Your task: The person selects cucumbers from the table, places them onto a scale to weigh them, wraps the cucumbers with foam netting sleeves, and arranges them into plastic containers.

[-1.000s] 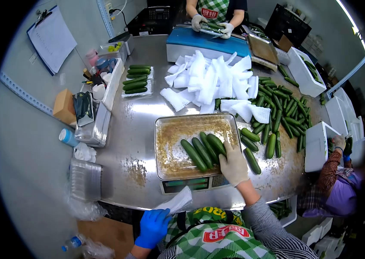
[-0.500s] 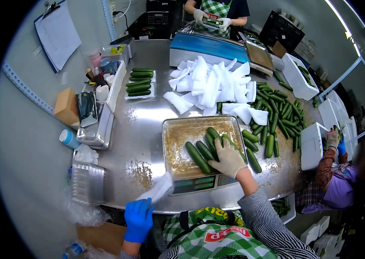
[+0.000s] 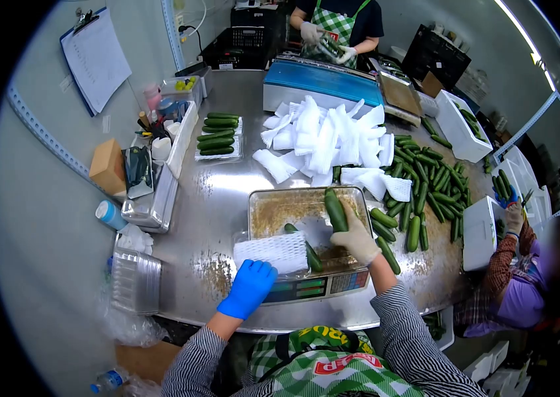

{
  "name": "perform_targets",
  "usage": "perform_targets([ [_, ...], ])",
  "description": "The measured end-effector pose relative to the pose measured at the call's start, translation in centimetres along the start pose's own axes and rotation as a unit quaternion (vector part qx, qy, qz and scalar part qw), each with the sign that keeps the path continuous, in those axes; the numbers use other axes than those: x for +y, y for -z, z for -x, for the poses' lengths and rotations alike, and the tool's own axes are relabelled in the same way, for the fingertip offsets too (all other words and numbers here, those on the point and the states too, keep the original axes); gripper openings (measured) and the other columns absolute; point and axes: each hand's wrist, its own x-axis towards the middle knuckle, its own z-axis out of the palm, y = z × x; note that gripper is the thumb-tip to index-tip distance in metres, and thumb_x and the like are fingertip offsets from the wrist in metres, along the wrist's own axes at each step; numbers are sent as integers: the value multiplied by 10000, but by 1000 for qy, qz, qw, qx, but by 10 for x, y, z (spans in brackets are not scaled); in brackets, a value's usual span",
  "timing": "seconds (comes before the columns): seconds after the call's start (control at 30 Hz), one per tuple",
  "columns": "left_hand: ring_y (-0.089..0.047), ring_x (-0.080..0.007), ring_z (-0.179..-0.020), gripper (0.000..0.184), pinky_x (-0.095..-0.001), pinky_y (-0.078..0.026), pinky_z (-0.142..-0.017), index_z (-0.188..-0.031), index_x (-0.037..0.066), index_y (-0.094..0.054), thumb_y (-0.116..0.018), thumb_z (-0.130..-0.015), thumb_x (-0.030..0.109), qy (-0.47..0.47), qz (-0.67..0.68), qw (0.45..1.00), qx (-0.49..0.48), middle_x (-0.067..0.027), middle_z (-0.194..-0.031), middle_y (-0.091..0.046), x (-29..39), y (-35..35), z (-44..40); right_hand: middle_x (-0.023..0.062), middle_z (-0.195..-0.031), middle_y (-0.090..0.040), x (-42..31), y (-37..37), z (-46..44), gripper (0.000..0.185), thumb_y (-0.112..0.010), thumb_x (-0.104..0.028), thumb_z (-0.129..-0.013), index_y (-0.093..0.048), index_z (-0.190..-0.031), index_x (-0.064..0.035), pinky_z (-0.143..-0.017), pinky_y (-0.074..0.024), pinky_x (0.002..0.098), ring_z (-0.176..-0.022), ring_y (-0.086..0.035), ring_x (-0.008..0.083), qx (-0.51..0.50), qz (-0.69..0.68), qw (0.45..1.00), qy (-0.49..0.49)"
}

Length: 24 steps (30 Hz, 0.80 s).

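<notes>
My left hand (image 3: 248,289), in a blue glove, grips the near edge of a clear tray with a white foam net (image 3: 270,253) on it, held over the left front of the scale. My right hand (image 3: 357,239), in a pale glove, is closed around a dark green cucumber (image 3: 335,210) standing nearly upright above the scale pan (image 3: 273,206). Whether more than one cucumber is in that hand is hidden. Another cucumber (image 3: 313,257) lies on the pan, partly covered by the foam net.
White foam nets (image 3: 323,135) are heaped behind the scale. Loose cucumbers (image 3: 432,178) pile up at the right. A packed tray of cucumbers (image 3: 218,142) sits back left. Stacked clear trays (image 3: 136,281) stand at the left edge. Co-workers are across the table and at right.
My left hand has moved up and right, bringing the foam net over the scale. My right hand, earlier resting on several cucumbers on the pan, now holds a cucumber raised.
</notes>
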Motion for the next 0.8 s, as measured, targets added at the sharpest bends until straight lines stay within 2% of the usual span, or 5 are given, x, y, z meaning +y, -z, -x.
perform_targets([
  [0.1,-598,-265,-868,232,-391,-466,-810,-948,66,-620,-613,-717,89,-16,-8,997,71,-89,-931,-616,-8,-18,-21,187,-1260,-581,8,20,6,906,-576,-40,-646,-302,-1508,-9,-817,-548,336,-1080,-620,279,-44,-414,909,-18],
  [0.33,-592,-240,-802,211,-379,-467,-777,-936,73,-623,-619,-727,102,-22,19,997,70,-66,-876,-598,0,26,-19,168,-1174,-639,-6,35,28,778,-619,-78,-607,-474,-1365,28,-871,-558,357,-1006,-659,261,-24,-496,868,23],
  [0.47,-611,-215,-905,227,-393,-467,-851,-933,86,-633,-636,-705,87,-25,17,999,25,-52,-964,-622,16,-2,-20,212,-1375,-506,-31,11,31,1033,-704,-110,-653,-203,-1552,-23,-973,-496,381,-1157,-562,278,-129,-366,921,45],
  [0.53,-616,-262,-1028,305,-431,-466,-929,-1060,85,-648,-642,-756,107,-7,12,1000,18,-77,-1078,-643,11,-27,-21,282,-1431,-452,-37,-12,17,1015,-700,-100,-667,-189,-1531,44,-1027,-447,396,-1208,-542,343,-137,-53,968,202],
  [0.8,-624,-263,-1042,331,-434,-477,-954,-1081,95,-676,-651,-752,115,33,-14,996,79,-84,-1059,-653,18,-47,-40,298,-1110,-563,-62,-38,4,894,-746,-172,-665,-328,-1432,17,-867,-503,481,-979,-604,442,-130,299,924,198],
])
